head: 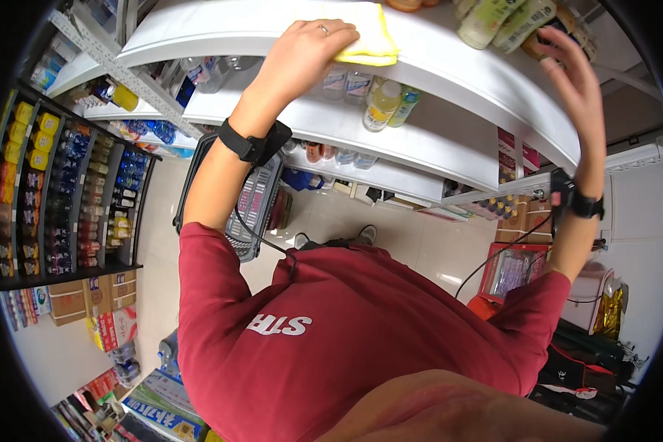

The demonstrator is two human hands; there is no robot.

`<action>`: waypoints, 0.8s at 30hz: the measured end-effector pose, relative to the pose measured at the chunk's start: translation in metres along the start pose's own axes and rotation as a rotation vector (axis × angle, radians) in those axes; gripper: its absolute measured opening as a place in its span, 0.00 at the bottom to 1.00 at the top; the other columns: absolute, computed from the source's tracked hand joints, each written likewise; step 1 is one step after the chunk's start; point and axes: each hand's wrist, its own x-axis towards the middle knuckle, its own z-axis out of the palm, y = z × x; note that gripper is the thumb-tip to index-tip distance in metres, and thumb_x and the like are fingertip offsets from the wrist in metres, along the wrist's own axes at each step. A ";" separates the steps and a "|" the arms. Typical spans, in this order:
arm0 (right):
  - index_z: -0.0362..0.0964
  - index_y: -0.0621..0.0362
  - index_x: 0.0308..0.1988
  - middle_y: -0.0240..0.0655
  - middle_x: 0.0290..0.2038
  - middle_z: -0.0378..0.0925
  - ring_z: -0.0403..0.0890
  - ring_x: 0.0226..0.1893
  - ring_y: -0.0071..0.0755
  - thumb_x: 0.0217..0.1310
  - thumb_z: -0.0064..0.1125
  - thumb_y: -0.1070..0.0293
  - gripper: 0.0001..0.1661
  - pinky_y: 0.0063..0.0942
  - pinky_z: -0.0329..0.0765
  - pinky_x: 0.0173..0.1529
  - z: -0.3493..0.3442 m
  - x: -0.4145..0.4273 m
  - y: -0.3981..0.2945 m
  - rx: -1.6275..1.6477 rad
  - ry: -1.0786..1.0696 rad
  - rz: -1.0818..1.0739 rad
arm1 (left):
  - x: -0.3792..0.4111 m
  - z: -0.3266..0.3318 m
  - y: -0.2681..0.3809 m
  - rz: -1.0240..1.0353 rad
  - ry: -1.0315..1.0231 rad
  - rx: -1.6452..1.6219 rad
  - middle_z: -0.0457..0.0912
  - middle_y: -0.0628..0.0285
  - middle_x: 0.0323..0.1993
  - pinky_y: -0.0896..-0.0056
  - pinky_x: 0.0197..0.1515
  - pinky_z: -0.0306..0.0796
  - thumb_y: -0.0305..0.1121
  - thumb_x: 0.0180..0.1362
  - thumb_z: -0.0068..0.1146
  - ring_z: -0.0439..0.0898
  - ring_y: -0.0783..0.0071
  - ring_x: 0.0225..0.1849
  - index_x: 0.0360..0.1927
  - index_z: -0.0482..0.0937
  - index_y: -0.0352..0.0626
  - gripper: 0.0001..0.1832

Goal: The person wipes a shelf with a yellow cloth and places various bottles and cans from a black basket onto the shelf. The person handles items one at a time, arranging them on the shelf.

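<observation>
A folded yellow cloth (369, 34) lies on the white metal top shelf (436, 61), over its front edge. My left hand (316, 47), with a ring on one finger, presses on the cloth's left part, fingers bent over it. My right hand (573, 72) is raised at the right end of the same shelf, fingers apart and curved, beside several drink bottles (483, 25). It seems to hold nothing; whether a fingertip touches a bottle I cannot tell. On the shelf below, under the cloth, stand a bottle with a yellow drink (383, 105) and a green-labelled bottle (406, 106).
A grey plastic basket (248, 207) stands below my left forearm. Lower shelves hold more bottles, and a black drinks rack (72, 193) stands at the left. Cardboard boxes (525, 212) are stacked at the right. Thin cables run from the devices on both my wrists.
</observation>
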 end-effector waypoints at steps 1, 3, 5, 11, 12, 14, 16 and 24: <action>0.68 0.56 0.69 0.39 0.66 0.75 0.78 0.62 0.34 0.68 0.66 0.61 0.33 0.33 0.78 0.60 0.029 -0.003 -0.029 -0.012 -0.079 -0.057 | -0.006 -0.005 -0.007 -0.020 0.009 -0.010 0.87 0.59 0.51 0.57 0.58 0.75 0.26 0.53 0.67 0.83 0.56 0.54 0.53 0.83 0.49 0.22; 0.67 0.56 0.69 0.41 0.67 0.73 0.76 0.65 0.42 0.63 0.69 0.61 0.38 0.38 0.75 0.64 0.103 -0.008 -0.064 -0.099 -0.134 -0.279 | -0.026 -0.032 -0.002 -0.004 0.127 0.006 0.88 0.59 0.44 0.61 0.48 0.79 0.18 0.50 0.62 0.86 0.56 0.45 0.51 0.83 0.48 0.23; 0.64 0.58 0.71 0.46 0.70 0.69 0.72 0.68 0.51 0.56 0.74 0.60 0.46 0.44 0.70 0.69 0.157 -0.013 -0.105 -0.255 -0.161 -0.469 | -0.041 -0.054 0.005 0.084 0.208 -0.105 0.88 0.59 0.42 0.61 0.44 0.80 0.19 0.49 0.63 0.87 0.56 0.43 0.50 0.84 0.46 0.22; 0.56 0.57 0.75 0.48 0.68 0.72 0.77 0.65 0.48 0.49 0.80 0.69 0.58 0.40 0.73 0.68 0.296 -0.034 -0.158 0.426 -0.328 -0.200 | -0.141 -0.085 0.039 -0.112 -0.161 -0.357 0.87 0.62 0.37 0.59 0.39 0.79 0.29 0.53 0.65 0.86 0.57 0.36 0.47 0.82 0.48 0.15; 0.62 0.57 0.72 0.46 0.62 0.78 0.81 0.60 0.42 0.51 0.78 0.72 0.51 0.36 0.76 0.64 0.317 -0.037 -0.157 0.504 -0.457 -0.062 | -0.163 -0.073 0.039 -0.126 -0.096 -0.406 0.86 0.63 0.35 0.60 0.37 0.79 0.32 0.55 0.65 0.85 0.57 0.35 0.45 0.81 0.48 0.14; 0.73 0.59 0.64 0.43 0.52 0.85 0.86 0.51 0.32 0.56 0.75 0.77 0.36 0.28 0.79 0.57 0.354 -0.046 -0.136 0.603 -0.656 0.085 | -0.202 -0.063 0.038 -0.274 -0.174 -0.459 0.85 0.61 0.33 0.59 0.36 0.78 0.35 0.60 0.64 0.84 0.55 0.35 0.44 0.81 0.48 0.10; 0.80 0.63 0.53 0.38 0.42 0.88 0.86 0.43 0.24 0.61 0.71 0.77 0.20 0.26 0.80 0.49 0.401 -0.062 -0.119 0.682 -0.684 0.235 | -0.237 -0.051 0.032 -0.451 -0.212 -0.496 0.85 0.59 0.34 0.57 0.36 0.77 0.37 0.62 0.64 0.84 0.53 0.35 0.44 0.81 0.48 0.10; 0.79 0.68 0.49 0.41 0.26 0.78 0.74 0.28 0.22 0.69 0.65 0.68 0.15 0.26 0.75 0.36 0.483 -0.080 -0.087 0.422 -0.765 0.282 | -0.466 0.058 -0.041 -1.153 -0.556 -0.396 0.87 0.52 0.34 0.52 0.42 0.78 0.42 0.64 0.62 0.86 0.48 0.40 0.46 0.81 0.42 0.15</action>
